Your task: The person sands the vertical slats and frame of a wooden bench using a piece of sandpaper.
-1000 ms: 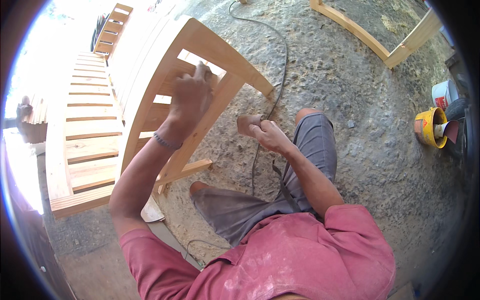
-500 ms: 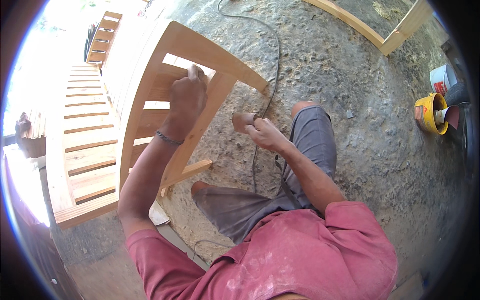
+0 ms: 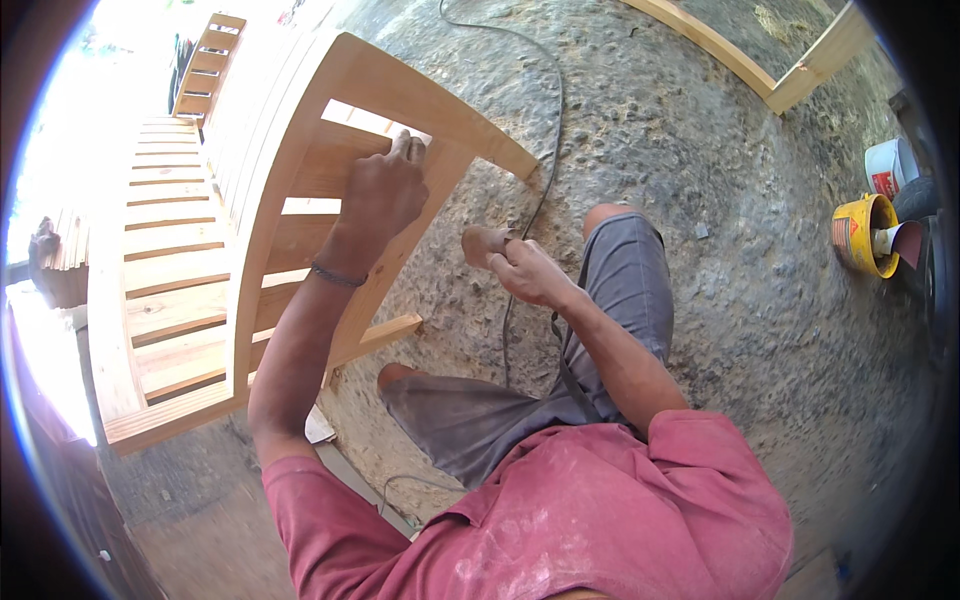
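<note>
A light wooden slatted bench [image 3: 180,310] stands at the left, its slatted end panel [image 3: 405,95] tilted toward me. My left hand [image 3: 385,195] is closed, knuckles up, against the panel near its top gap. Its fingertips are turned away, so I cannot make out whether something is pinched in them. In front of my knees, my right hand [image 3: 535,272] grips a small, curled brown sheet that looks like sandpaper [image 3: 483,245]. That sheet is held over the ground, apart from the wood.
A dark cable [image 3: 557,110] snakes over the rough ground [image 3: 760,330] past my legs. At the far right stand a yellow bucket [image 3: 853,235] with a reddish sheet in it and a white bucket [image 3: 888,165]. Another wooden frame [image 3: 710,45] lies at the upper right.
My left hand has shifted slightly to the right along the panel, still closed. The right hand stays nearly in place with the brown sheet.
</note>
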A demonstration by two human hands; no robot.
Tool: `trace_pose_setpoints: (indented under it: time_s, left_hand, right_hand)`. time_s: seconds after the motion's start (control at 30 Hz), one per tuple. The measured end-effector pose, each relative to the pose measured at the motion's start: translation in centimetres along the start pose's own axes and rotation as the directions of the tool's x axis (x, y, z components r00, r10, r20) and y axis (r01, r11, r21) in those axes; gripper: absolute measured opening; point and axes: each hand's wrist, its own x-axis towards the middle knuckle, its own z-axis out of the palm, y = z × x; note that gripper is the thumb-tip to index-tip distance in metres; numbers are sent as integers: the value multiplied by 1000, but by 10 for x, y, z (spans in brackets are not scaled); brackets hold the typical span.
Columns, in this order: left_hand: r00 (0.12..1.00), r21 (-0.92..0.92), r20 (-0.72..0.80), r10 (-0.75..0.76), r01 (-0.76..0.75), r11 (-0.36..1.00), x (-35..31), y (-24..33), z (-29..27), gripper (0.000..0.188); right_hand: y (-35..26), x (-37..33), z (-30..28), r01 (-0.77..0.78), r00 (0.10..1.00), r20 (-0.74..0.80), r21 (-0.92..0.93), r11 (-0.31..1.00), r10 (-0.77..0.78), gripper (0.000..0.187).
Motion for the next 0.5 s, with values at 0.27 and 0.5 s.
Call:
trace_pose_setpoints:
  time_s: [0.27,0.5]
  left_hand:
    - [996,-78,-45,82,-85,993,-3,-4,-2,47]
    - [945,-694,-236,228,-328,641,-45,22,-51,41]
  right_hand:
    - [-3,2,0,-25,998,52,10,1000,24,45]
    - [8,4,4,8,1000,-22,56,998,-6,47]
